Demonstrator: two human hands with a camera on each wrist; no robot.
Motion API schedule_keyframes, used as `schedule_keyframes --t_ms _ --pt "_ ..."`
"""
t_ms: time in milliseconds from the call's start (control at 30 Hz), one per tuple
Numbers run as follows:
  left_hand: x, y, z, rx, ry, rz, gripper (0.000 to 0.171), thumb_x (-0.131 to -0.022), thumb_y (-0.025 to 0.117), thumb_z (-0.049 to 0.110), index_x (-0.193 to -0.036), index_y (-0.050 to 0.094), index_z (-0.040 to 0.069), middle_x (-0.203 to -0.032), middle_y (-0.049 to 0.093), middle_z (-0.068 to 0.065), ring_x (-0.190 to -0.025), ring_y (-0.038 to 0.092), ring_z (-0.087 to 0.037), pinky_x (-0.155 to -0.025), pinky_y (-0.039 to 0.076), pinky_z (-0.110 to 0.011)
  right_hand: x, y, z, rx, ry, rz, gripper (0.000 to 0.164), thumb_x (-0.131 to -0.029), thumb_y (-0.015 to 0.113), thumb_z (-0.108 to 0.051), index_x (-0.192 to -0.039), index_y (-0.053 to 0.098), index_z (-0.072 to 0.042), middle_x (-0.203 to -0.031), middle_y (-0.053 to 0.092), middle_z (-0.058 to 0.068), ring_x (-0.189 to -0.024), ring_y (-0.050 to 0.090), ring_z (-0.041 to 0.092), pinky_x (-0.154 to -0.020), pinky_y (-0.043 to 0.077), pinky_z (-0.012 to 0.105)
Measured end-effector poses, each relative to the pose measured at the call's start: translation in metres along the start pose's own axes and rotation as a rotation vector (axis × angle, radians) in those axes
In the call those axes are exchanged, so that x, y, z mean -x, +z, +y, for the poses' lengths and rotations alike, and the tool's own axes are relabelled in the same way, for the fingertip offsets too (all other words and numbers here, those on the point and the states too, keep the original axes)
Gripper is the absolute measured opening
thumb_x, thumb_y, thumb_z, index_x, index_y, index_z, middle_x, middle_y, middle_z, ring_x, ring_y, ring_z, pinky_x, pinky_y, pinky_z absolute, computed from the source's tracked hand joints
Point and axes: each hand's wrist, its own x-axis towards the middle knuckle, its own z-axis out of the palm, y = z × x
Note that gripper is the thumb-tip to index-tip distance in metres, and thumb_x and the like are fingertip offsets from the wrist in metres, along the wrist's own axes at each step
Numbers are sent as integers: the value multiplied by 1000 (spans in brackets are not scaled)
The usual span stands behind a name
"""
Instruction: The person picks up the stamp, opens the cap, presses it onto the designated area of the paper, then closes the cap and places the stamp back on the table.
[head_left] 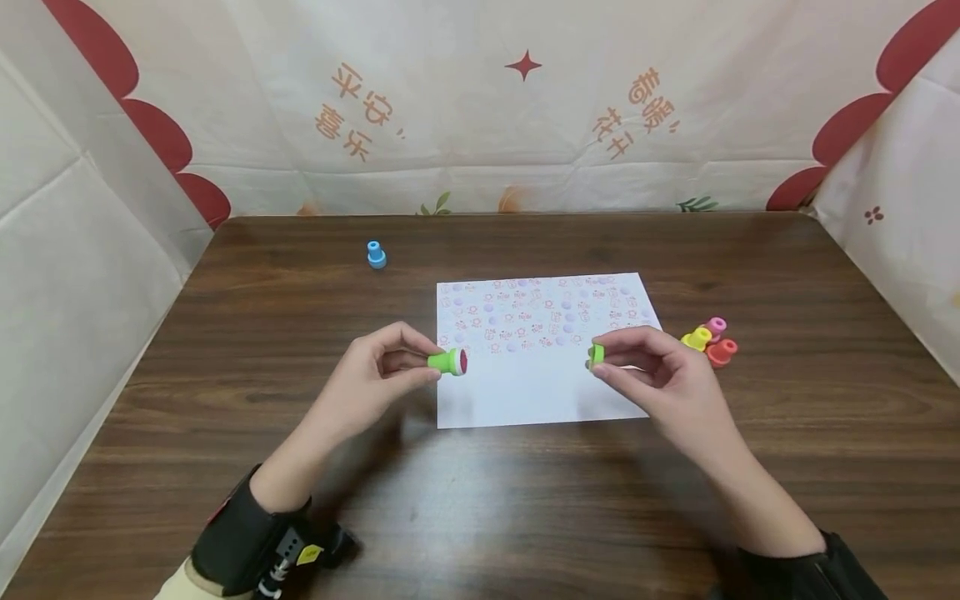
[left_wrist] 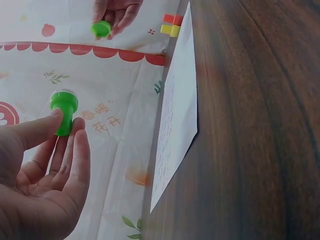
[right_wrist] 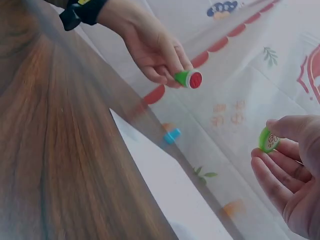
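My left hand pinches a green stamp by its handle, over the left edge of the paper. Its red stamping face is uncovered and points right, toward the other hand. Between thumb and fingers, my right hand holds the small green cap above the paper's right side; a printed picture shows on the cap in the right wrist view. Stamp and cap are well apart. Below them lies a white sheet of paper, its far half covered with rows of small red and purple prints.
A blue stamp stands on the wooden table at the back left. Right of the paper, yellow, pink and red stamps are grouped close together. A printed cloth hangs behind the table.
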Motion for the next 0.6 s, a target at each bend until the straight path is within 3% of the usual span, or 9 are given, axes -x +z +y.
schedule_keyframes --t_ms 200,433,600 --pt "-3 2 2 8 18 -7 19 -85 68 -1 -103 63 0 -103 67 -15 -87 68 -18 -70 55 -18 4 -10 5 98 32 17 28 -77 73 8 -104 65 4 -91 70 -4 -84 68 9 -73 56 12" --pt "-17 13 11 -34 42 -13 19 -85 70 2 -102 63 5 -104 67 -10 -87 67 -15 -75 58 -36 6 -23 9 17 -9 36 27 -77 70 15 -102 63 11 -91 71 -4 -82 68 9 -73 56 12" --pt "-31 24 19 -78 84 -10 21 -83 72 3 -102 64 5 -104 66 -9 -89 68 -15 -78 59 -43 7 -32 10 46 -22 83 28 -77 69 15 -104 63 12 -86 72 -5 -78 68 9 -71 55 10"
